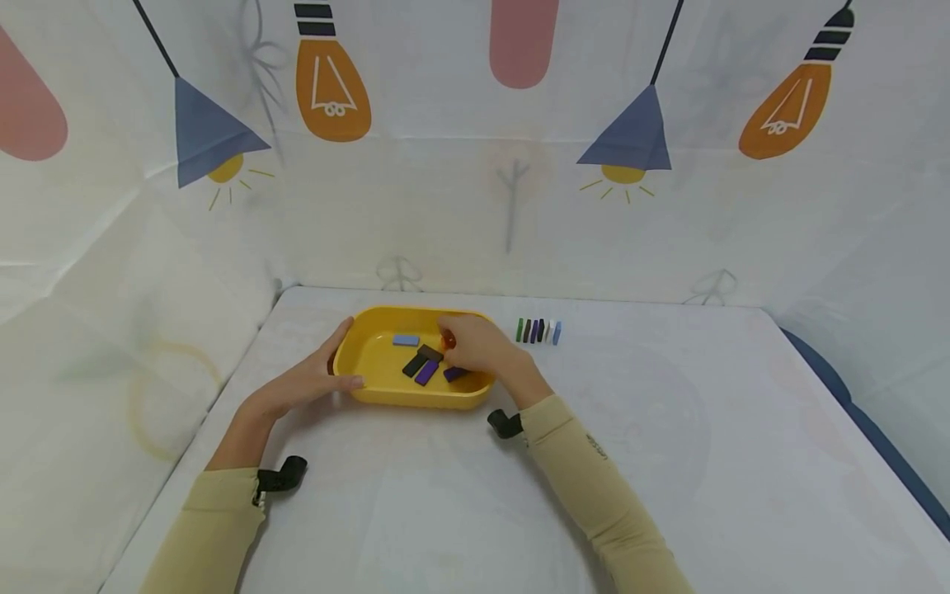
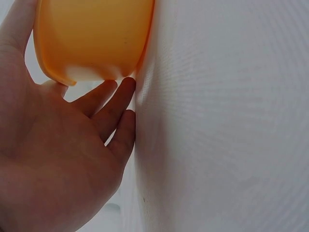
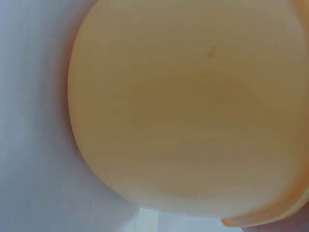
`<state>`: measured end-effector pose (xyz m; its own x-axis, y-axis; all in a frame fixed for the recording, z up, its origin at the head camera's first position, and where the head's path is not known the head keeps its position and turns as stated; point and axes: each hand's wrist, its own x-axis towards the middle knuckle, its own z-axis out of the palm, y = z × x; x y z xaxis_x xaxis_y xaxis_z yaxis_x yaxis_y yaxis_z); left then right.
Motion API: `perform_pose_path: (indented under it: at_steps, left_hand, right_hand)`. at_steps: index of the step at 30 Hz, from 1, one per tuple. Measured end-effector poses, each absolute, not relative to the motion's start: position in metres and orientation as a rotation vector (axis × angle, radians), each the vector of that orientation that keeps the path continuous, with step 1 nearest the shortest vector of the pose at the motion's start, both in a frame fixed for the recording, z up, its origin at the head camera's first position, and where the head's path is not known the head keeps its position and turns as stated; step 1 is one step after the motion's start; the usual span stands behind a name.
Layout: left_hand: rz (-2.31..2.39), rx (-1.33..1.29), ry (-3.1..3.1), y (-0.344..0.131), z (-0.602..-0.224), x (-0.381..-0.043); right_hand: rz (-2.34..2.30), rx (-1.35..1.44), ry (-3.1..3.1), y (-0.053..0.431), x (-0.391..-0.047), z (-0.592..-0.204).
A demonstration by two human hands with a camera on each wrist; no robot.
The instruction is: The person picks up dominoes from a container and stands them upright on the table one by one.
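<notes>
A yellow tray (image 1: 371, 399) stands on the table with several small flat blocks inside: a light blue block (image 1: 406, 340), a black block (image 1: 414, 365), a brown block (image 1: 430, 353), a purple block (image 1: 426, 373) and a dark purple block (image 1: 454, 374). My left hand (image 1: 315, 373) grips the tray's left end, thumb at the near rim and fingers against the outer wall. Inside the tray's right part, my right hand (image 1: 478, 345) has its fingers curled and pinches a small red-orange piece (image 1: 448, 339), partly hidden by the fingers. The right wrist view shows mostly the tray's outer wall (image 3: 183, 121).
Right of the tray, several thin blocks (image 1: 538, 331) stand in a row: green, brown, purple, black, white and light blue. A white sheet (image 1: 475, 223) with printed lamps hangs behind the white table (image 1: 416, 495). Something dark blue (image 1: 853, 404) shows beyond the right edge.
</notes>
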<state>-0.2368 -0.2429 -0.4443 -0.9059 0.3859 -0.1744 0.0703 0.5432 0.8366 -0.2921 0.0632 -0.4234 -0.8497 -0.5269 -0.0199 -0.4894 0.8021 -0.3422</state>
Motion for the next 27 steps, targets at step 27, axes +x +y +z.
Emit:
perform_pose_path:
  at_steps: [27]
  left_hand:
    - [1.319,0.393,2.441,-0.243,-0.446,-0.240]
  right_hand:
    - [-0.987,-0.818,2.764,0.092,-0.293,-0.415]
